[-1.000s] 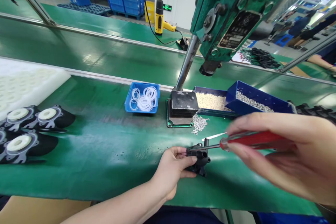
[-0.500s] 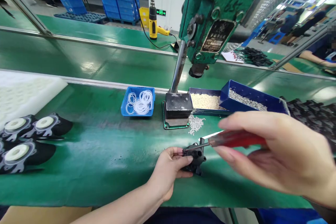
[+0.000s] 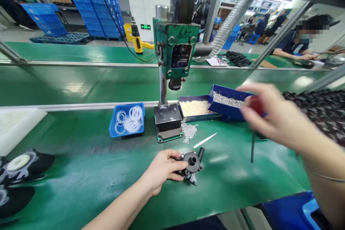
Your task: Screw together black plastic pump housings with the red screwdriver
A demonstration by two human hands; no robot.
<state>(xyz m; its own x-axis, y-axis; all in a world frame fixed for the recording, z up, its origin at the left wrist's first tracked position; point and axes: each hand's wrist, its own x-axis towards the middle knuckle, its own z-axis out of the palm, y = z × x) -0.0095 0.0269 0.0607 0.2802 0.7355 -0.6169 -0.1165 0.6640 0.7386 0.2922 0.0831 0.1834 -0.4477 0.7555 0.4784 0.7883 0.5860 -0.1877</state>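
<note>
My left hand grips a small black pump housing with a round spout on top and a side tube, down on the green bench. Off to the right, my right hand, blurred by motion, is closed around the red handle of a screwdriver. Its shaft points down toward the bench, apart from the housing. Just behind that hand is a blue bin of metal screws. A white pointed stick lies behind the housing, near a scatter of small rings.
A green press stands over a black block. Left of it sits a blue tray of white rings; right, a bin of cream-coloured bits. Black parts lie far left, more far right. Another person sits beyond.
The screwdriver has lifted off the pump housing and swung right with my right hand, its shaft now pointing down. The housing stays in my left hand, turned to a different angle. The camera view has shifted.
</note>
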